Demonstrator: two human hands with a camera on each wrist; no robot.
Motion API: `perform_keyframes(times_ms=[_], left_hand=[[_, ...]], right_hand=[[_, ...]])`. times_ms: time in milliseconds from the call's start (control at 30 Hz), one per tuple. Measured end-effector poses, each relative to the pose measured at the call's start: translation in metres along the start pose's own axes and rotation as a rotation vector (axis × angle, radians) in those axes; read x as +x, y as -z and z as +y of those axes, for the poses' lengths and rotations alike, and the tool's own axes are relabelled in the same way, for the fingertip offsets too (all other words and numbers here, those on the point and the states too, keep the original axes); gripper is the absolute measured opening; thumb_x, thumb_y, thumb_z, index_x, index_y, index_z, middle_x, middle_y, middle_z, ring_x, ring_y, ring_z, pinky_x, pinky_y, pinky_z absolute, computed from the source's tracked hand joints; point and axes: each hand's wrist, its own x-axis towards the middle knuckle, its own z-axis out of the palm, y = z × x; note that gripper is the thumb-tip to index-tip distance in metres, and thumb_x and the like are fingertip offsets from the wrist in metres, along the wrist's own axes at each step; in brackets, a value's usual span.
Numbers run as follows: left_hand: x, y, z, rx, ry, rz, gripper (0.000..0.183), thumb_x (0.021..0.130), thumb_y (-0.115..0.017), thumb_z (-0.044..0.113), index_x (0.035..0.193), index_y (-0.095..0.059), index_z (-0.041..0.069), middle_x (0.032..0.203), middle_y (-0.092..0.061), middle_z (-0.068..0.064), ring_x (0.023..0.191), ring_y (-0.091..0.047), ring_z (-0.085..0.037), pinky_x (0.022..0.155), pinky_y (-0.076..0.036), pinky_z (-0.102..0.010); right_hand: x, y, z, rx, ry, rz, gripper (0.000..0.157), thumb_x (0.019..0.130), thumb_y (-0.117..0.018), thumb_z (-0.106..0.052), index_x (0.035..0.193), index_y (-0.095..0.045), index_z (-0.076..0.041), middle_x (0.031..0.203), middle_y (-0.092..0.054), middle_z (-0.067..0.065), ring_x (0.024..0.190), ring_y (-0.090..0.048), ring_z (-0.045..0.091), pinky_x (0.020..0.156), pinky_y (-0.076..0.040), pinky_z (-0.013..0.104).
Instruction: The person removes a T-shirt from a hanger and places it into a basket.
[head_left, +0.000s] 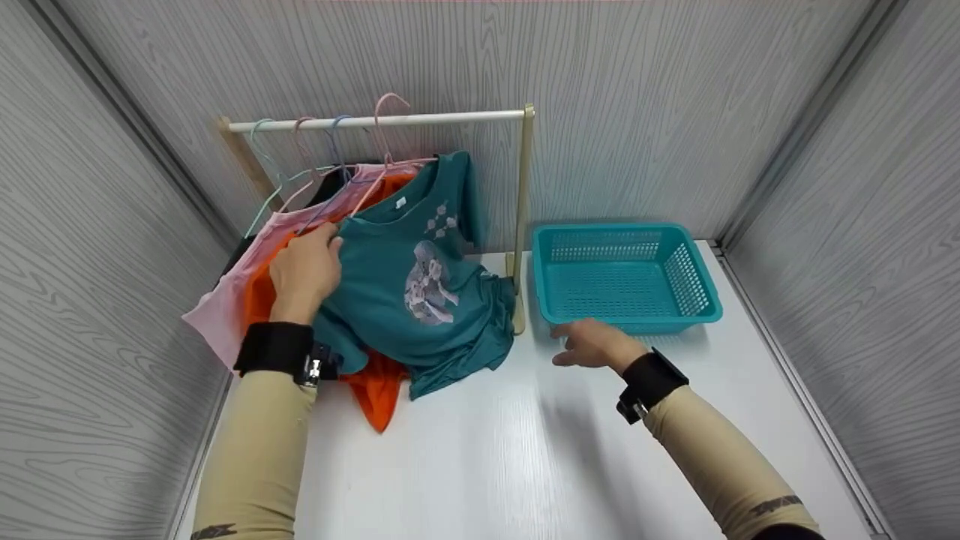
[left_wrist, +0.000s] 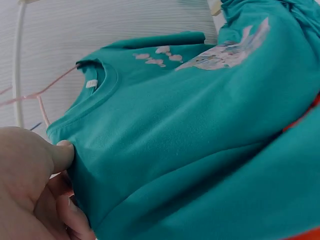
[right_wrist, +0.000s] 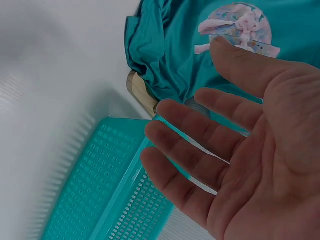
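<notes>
A teal T-shirt (head_left: pixel 375 262) with a pale printed picture hangs from a pink hanger (head_left: pixel 388 159), whose hook is at the rack's white rod (head_left: pixel 469 117). At the shirt's left shoulder in the head view, my left hand (head_left: pixel 306 266) pinches the cloth between thumb and fingers. The left wrist view shows the thumb (left_wrist: pixel 63 155) on top of the teal fabric, with other fingers partly beneath it. My right hand (head_left: pixel 592 343) hovers by the front left corner of a teal basket (head_left: pixel 541 289), holding nothing. Its fingers (right_wrist: pixel 187 155) are spread in the right wrist view.
Behind the teal shirt hang an orange garment (head_left: pixel 377 397), a pink one (head_left: pixel 217 322) and a black one, on blue, pink and mint hangers. The rack's right post (head_left: pixel 523 202) stands between shirt and basket. Grey panels (head_left: pixel 637 112) enclose the white table (head_left: pixel 465 465).
</notes>
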Motion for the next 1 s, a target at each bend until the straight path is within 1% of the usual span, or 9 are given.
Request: perform_keyframes(times_ms=[133, 233, 333, 400, 533, 633, 700, 867, 1000], left_hand=[[-0.006, 0.019, -0.01, -0.003, -0.045, 0.004, 0.03, 0.105, -0.041, 0.027, 0.128, -0.057, 0.015, 0.122, -0.062, -0.022, 0.104, -0.057, -0.047, 0.081, -0.045, -0.061], [-0.014, 0.027, -0.021, -0.007, -0.103, 0.001, 0.031, 0.105, -0.042, 0.027, 0.129, -0.056, 0.014, 0.116, -0.063, -0.02, 0.099, -0.057, -0.042, 0.079, -0.044, -0.056], [-0.022, 0.029, -0.034, -0.01, -0.171, -0.018, 0.028, 0.104, -0.044, 0.027, 0.124, -0.058, 0.013, 0.103, -0.063, -0.016, 0.091, -0.056, -0.036, 0.075, -0.043, -0.05], [-0.026, 0.028, -0.042, -0.018, -0.201, -0.061, 0.027, 0.104, -0.044, 0.027, 0.123, -0.058, 0.014, 0.101, -0.062, -0.014, 0.09, -0.055, -0.034, 0.076, -0.043, -0.049], [-0.033, 0.028, -0.056, -0.097, -0.241, -0.198, 0.03, 0.105, -0.042, 0.029, 0.125, -0.057, 0.013, 0.111, -0.062, -0.015, 0.097, -0.054, -0.034, 0.088, -0.044, -0.053], [-0.037, 0.033, -0.065, -0.153, -0.266, -0.28, 0.033, 0.106, -0.04, 0.029, 0.127, -0.056, 0.01, 0.119, -0.06, -0.017, 0.104, -0.053, -0.035, 0.097, -0.043, -0.056], [-0.04, 0.038, -0.07, -0.154, -0.27, -0.303, 0.034, 0.105, -0.04, 0.028, 0.129, -0.056, 0.009, 0.121, -0.06, -0.018, 0.106, -0.052, -0.035, 0.099, -0.042, -0.057], [-0.045, 0.041, -0.071, -0.12, -0.284, -0.321, 0.032, 0.104, -0.045, 0.027, 0.128, -0.059, 0.011, 0.12, -0.062, -0.016, 0.105, -0.053, -0.034, 0.098, -0.044, -0.057], [-0.043, 0.031, -0.061, -0.161, -0.334, -0.345, 0.029, 0.103, -0.048, 0.025, 0.125, -0.062, 0.011, 0.119, -0.064, -0.014, 0.108, -0.054, -0.033, 0.099, -0.045, -0.055]], right_hand=[[0.0, 0.0, -0.002, 0.022, 0.018, -0.008, 0.052, 0.093, -0.066, -0.031, 0.138, -0.054, -0.01, 0.123, -0.066, 0.017, 0.122, -0.057, 0.033, 0.103, -0.046, 0.049], [0.0, 0.003, -0.004, 0.043, 0.066, 0.012, 0.05, 0.093, -0.065, -0.03, 0.137, -0.055, -0.008, 0.123, -0.066, 0.018, 0.121, -0.059, 0.033, 0.102, -0.047, 0.049], [-0.002, 0.007, -0.004, 0.054, 0.127, 0.092, 0.047, 0.093, -0.066, -0.026, 0.134, -0.056, -0.005, 0.122, -0.066, 0.02, 0.116, -0.062, 0.033, 0.098, -0.05, 0.048], [-0.004, 0.012, -0.004, 0.065, 0.147, 0.181, 0.046, 0.092, -0.066, -0.024, 0.133, -0.056, -0.004, 0.121, -0.066, 0.019, 0.113, -0.063, 0.033, 0.095, -0.052, 0.048], [-0.006, 0.021, -0.009, 0.101, 0.156, 0.368, 0.05, 0.092, -0.068, -0.023, 0.134, -0.05, -0.005, 0.129, -0.059, 0.017, 0.111, -0.061, 0.031, 0.093, -0.052, 0.046], [-0.004, 0.024, -0.018, 0.111, 0.186, 0.447, 0.06, 0.092, -0.068, -0.025, 0.141, -0.04, -0.006, 0.14, -0.046, 0.015, 0.118, -0.055, 0.029, 0.098, -0.05, 0.044], [-0.003, 0.024, -0.026, 0.11, 0.223, 0.47, 0.066, 0.092, -0.068, -0.025, 0.146, -0.034, -0.008, 0.146, -0.039, 0.014, 0.117, -0.055, 0.028, 0.096, -0.051, 0.042], [0.001, 0.021, -0.043, 0.119, 0.305, 0.511, 0.07, 0.093, -0.067, -0.024, 0.152, -0.029, -0.013, 0.152, -0.035, 0.011, 0.094, -0.062, 0.025, 0.079, -0.055, 0.039], [0.003, 0.019, -0.052, 0.047, 0.375, 0.536, 0.059, 0.095, -0.064, -0.029, 0.147, -0.04, -0.014, 0.143, -0.049, 0.009, 0.104, -0.062, 0.025, 0.092, -0.053, 0.04]])
